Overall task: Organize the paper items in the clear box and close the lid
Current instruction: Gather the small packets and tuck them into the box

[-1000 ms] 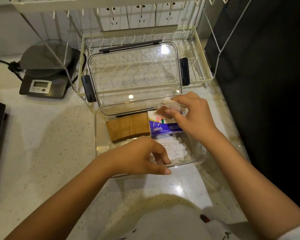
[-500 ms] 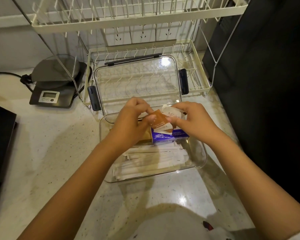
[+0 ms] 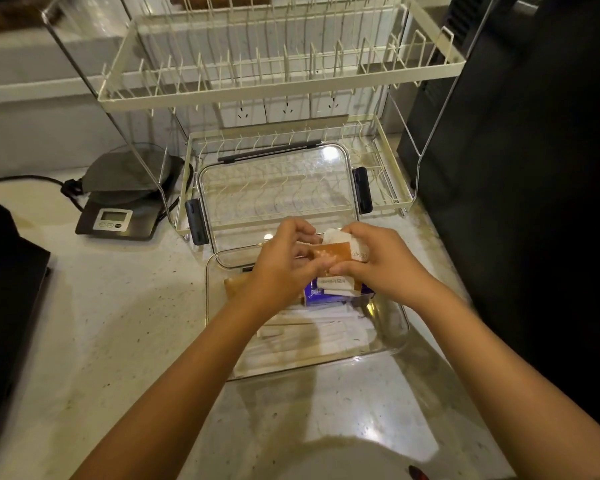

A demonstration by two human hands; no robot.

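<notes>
Above the box's far edge, left hand and right hand pinching orange packets; lid open behind.

Hands hide packet middle; packet print blurred, perhaps unreadable; brown pad mostly covered.

Two hands, left and right; one clear box with one clear lid carrying three dark latches; one blue packet; one kitchen scale; one two-tier dish rack; three wall sockets. The white paper strips are too overlapped to count.
</notes>
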